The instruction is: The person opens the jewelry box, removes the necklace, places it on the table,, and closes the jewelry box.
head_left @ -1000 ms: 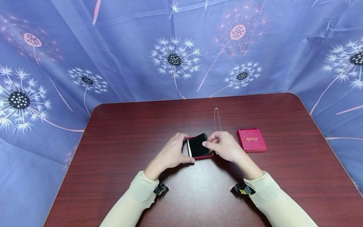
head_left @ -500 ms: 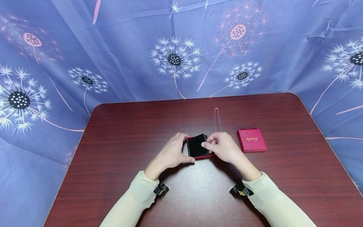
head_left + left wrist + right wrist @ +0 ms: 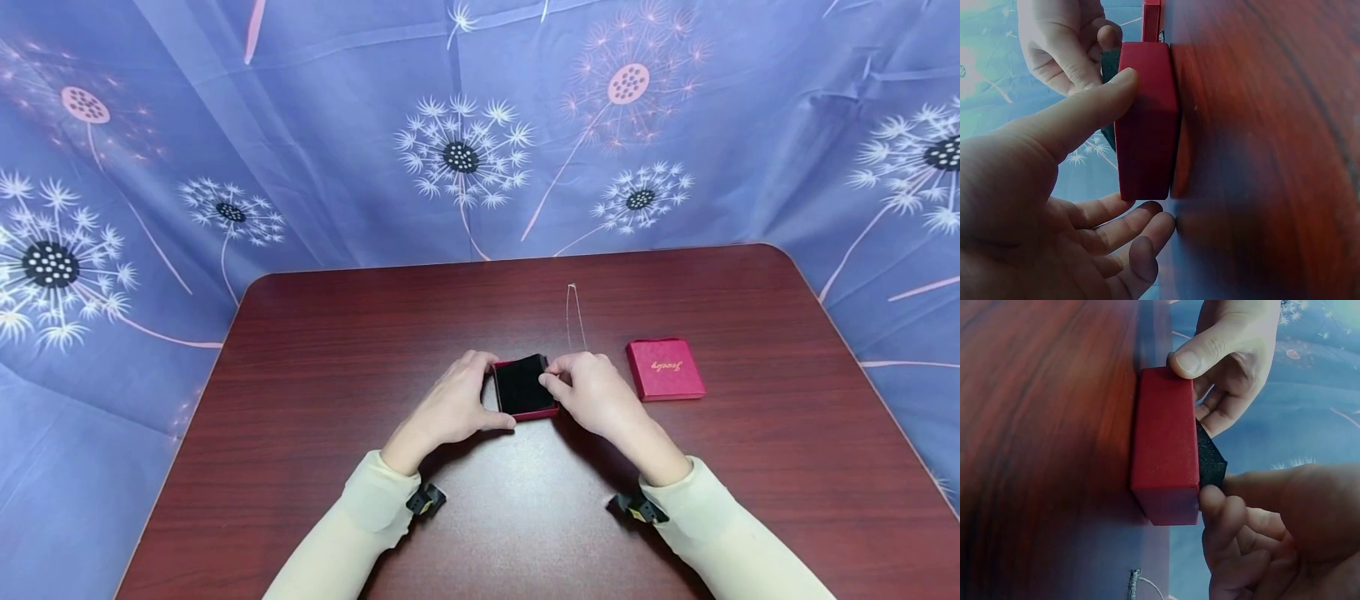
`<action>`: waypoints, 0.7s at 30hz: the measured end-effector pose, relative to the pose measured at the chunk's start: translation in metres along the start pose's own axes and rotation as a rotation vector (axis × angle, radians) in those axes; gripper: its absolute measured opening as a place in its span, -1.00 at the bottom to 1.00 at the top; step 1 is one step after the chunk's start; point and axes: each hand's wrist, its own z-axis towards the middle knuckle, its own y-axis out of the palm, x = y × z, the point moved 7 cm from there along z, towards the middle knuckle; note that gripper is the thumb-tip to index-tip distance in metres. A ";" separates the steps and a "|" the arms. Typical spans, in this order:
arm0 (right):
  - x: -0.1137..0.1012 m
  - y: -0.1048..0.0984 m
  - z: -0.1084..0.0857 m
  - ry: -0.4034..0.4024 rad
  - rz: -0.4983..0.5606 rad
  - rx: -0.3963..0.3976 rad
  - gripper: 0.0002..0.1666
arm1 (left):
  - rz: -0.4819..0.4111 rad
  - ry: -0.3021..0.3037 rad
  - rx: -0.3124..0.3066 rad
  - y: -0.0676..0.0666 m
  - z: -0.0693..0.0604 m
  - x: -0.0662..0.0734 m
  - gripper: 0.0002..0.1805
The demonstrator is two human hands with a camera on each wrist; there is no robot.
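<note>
In the head view, a small red jewelry box base [image 3: 531,415] rests on the table, with a black velvety insert pad [image 3: 519,385] in its opening. My left hand [image 3: 448,402] holds the box from the left, thumb on its near side [image 3: 1146,119]. The right hand [image 3: 596,390] pinches the right edge of the pad between thumb and fingers. In the right wrist view, that corner of the pad [image 3: 1210,459] stands tilted above the box rim. Just beyond the right hand lies a thin chain necklace [image 3: 567,317], its near end hidden by the hand.
A red lid with gold "Jewelry" lettering [image 3: 667,379] lies right of the right hand. The dark reddish wooden table [image 3: 337,350] extends around both hands. A blue dandelion-print cloth [image 3: 337,150] hangs behind and beside it.
The pad's left edge has gone down into the box, covering the white strip seen earlier. My right hand has shifted slightly with the pad's right edge. The left hand has stayed put.
</note>
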 end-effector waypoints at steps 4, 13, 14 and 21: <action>0.000 -0.003 0.000 0.018 0.016 0.005 -0.94 | -0.003 0.000 -0.003 0.000 0.000 0.000 -0.09; 0.001 -0.003 -0.002 0.008 0.039 -0.030 -0.74 | -0.002 0.001 -0.006 0.000 0.000 0.000 -0.09; 0.001 -0.003 -0.002 0.000 0.039 -0.038 -0.70 | -0.002 0.000 -0.007 0.000 0.000 0.000 -0.09; -0.002 -0.002 -0.003 -0.047 -0.013 -0.095 -0.52 | 0.005 -0.006 -0.012 0.001 0.000 0.000 -0.10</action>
